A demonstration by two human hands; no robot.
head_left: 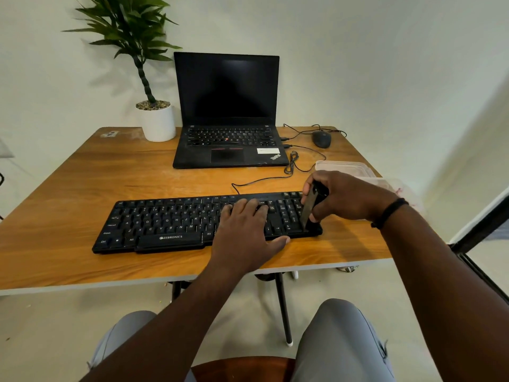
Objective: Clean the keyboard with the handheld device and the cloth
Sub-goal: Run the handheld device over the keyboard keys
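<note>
Keyboard (170, 221): black, wired, lying flat near the front edge of the wooden counter (68, 188), long side roughly parallel to that edge. Its cable (259, 181) runs back toward the laptop (227, 111).

Left hand (245, 230): palm down on the right half of the main key block. The fingers (249, 206) are straight and slightly spread, lying on the keys; the thumb extends along the front edge of the keyboard.

Right hand (344, 197): above the number pad at the right end of the keyboard. The fingers are curled round a dark handheld device (309, 206), gripping its upper part. The device stands nearly upright, tilted slightly, with its lower end touching the front right corner of the keyboard. A black band sits on the right wrist.

Cloth: cannot be identified with certainty; a pale folded item (347, 168) lies on the counter just behind the right hand.

Behind the keyboard: the open laptop with dark screen, a mouse (321, 139) to its right, and a potted plant (154, 117) to its left.
</note>
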